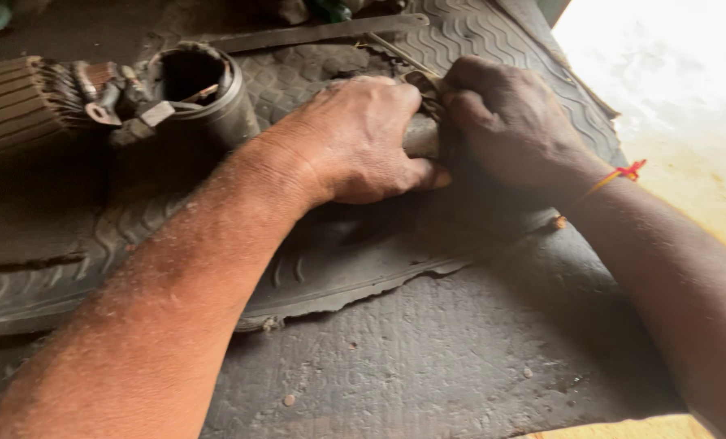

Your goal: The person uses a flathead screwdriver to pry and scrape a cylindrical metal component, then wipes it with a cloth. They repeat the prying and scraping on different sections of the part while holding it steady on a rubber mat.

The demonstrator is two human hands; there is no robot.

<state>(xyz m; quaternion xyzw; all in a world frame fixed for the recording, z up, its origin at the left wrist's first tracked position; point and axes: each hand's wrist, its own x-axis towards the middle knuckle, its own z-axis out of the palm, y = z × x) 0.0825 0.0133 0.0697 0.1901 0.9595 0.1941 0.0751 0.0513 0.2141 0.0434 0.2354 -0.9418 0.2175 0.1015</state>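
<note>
My left hand (363, 138) is closed around a small grey metal cylinder (421, 136), of which only a short stretch shows between my two hands. My right hand (505, 122) grips the other end of that part, where thin wires or a toothed edge (428, 85) stick out above my fingers. A red and orange thread (619, 175) is tied around my right wrist. Both hands rest over a flattened piece of tyre tread (338, 260). Most of the held part is hidden by my fingers.
A dark metal cylindrical housing (208, 89) with wires and lugs (111, 102) stands at the upper left, beside a ribbed wound core (13, 102). A flat metal strip (314, 32) lies at the top. A rough dark mat (428, 358) covers the foreground; bright ground (688, 97) lies right.
</note>
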